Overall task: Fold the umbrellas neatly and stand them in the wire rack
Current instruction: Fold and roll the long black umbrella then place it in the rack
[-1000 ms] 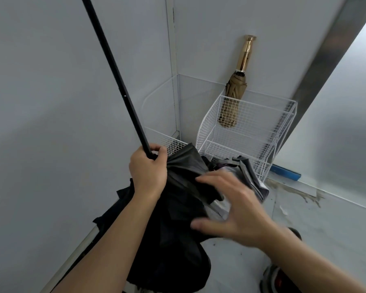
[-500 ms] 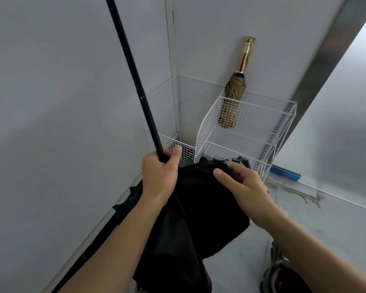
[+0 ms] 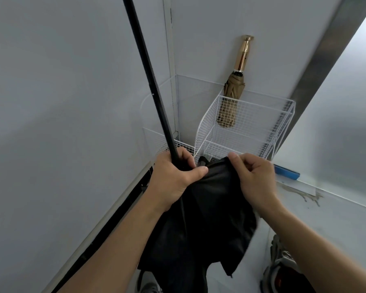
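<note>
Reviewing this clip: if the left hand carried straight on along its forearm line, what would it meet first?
Probably the white wire rack: the left hand, gripping the black umbrella's shaft, points up and right at its near corner. Depth is unclear, so the gap cannot be judged.

The single head camera is looking forward and down from close by, facing the wire rack (image 3: 260, 121) at one o'clock.

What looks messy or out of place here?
The black umbrella hangs loose and crumpled, not yet wrapped round its shaft. Right of the rack, a brownish stain smears the surface near a blue strip.
</note>
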Demonstrator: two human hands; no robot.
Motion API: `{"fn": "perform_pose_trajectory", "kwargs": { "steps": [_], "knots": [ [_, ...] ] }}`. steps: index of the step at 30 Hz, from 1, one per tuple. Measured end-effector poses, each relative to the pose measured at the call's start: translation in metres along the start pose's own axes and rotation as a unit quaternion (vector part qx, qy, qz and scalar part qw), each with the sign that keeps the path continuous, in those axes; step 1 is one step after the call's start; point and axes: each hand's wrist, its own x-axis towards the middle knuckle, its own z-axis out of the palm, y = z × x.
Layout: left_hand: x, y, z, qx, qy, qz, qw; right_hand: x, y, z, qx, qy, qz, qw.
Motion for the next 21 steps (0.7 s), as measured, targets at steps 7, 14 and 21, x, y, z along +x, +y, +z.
{"fn": "perform_pose_trajectory", "kwargs": {
  "steps": [7,14,21],
  "knots": [
    [0.009,-0.007,-0.008,-0.006,0.168,-0.038,0.985,-0.029,-0.020,-0.006,-0.044,-0.016,-0.199,0.979],
    [0.001,0.007,0.002,-0.130,0.153,-0.034,0.979,-0.038,-0.002,0.023,-0.214,-0.364,-0.017,0.906],
    [-0.001,0.021,-0.032,-0.090,-0.083,0.043,0.992,-0.011,-0.006,-0.009,0.009,-0.462,0.131,0.877]
  ]
}}
